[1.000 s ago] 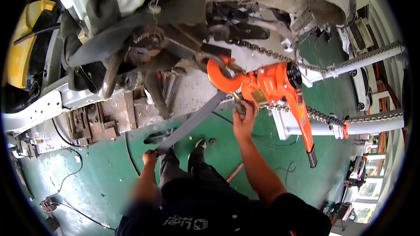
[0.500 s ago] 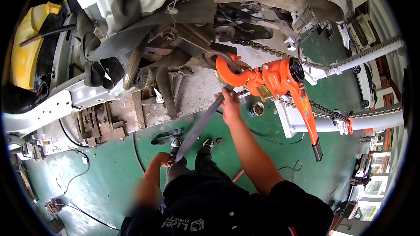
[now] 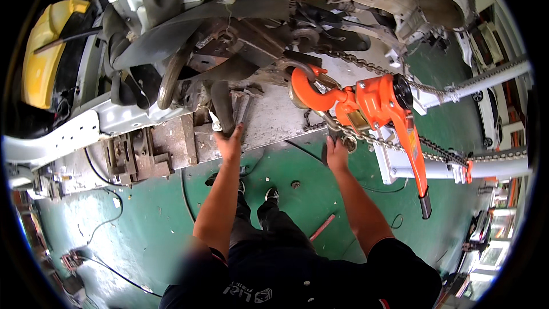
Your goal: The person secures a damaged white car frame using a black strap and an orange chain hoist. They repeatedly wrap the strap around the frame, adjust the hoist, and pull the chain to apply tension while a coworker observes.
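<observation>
My left hand [image 3: 230, 144] is at the lower end of a dark flat strap [image 3: 222, 105] hanging over the bench edge, its fingers closed around that end. Off to the right, my right hand [image 3: 337, 157] grips a short dark strip that shows beside its fingers; most of this strip is hidden. Just above my right hand hangs an orange lever hoist [image 3: 374, 103]. The hoist's orange hook [image 3: 309, 94] is linked to a rusty metal hook and clamp [image 3: 257, 46] among the wide dark straps.
A white car body [image 3: 51, 143] spans the far left, with a yellow part [image 3: 51, 51] behind it. Rusty metal blocks [image 3: 137, 157] sit on the bench. Chains [image 3: 366, 68] run right to white posts [image 3: 486, 166]. Black hoses and a red bar [image 3: 323, 226] lie on the green floor.
The grey strap stretched between my hands is no longer seen there. My left hand has moved up to the hanging strap; my right hand has moved right and down.
</observation>
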### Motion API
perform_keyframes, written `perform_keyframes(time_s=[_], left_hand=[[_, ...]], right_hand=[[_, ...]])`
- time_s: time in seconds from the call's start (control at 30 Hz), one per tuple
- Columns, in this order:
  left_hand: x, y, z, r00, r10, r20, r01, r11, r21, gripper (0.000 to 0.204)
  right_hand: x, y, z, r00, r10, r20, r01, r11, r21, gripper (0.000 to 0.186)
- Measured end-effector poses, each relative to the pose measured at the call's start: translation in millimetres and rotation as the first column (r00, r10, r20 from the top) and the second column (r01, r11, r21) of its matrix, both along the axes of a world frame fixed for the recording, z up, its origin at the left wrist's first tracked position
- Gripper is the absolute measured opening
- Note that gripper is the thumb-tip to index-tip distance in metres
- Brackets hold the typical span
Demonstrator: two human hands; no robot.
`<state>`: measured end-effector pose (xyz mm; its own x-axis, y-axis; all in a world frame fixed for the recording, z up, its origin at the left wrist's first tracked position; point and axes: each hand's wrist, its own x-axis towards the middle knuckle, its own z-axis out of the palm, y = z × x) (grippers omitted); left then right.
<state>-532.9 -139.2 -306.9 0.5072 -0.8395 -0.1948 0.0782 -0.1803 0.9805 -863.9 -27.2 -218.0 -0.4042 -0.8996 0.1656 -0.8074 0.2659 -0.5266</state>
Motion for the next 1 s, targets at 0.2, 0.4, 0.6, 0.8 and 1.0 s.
perform_keyframes(time_s=[0.2,0.4,0.6,0.8,1.0], left_hand=[[8.9,42.1,58.3,0.88,-0.354,-0.318,0.368,0.93,-0.015,0.033],[39.9,35.5,200.0,0.76,-0.507,-0.407,0.425,0.861,-0.279,0.036],[66.4,-4.5,238.9,0.799,-0.571,-0.191,0.504,0.807,-0.307,0.037],[82.5,76.4,121.2,0.663,-0.702,-0.26,0.736,0.675,0.053,0.025],[12.6,197.0,54.8,0.527,-0.757,-0.386,0.85,0.481,0.217,0.042]], right_hand=[[-42.8,52.5,-31.2,1.0,-0.001,-0.031,0.006,0.99,0.14,0.039],[-95.9,140.4,-45.9,0.991,-0.021,-0.135,0.074,0.913,0.402,0.04],[-133.7,244.4,-30.9,0.97,-0.036,-0.239,0.183,0.756,0.628,0.045],[-112.7,247.0,-21.6,0.977,-0.1,-0.191,0.206,0.687,0.697,0.047],[-104.5,246.6,-51.9,0.985,-0.16,-0.06,0.158,0.715,0.681,0.044]])
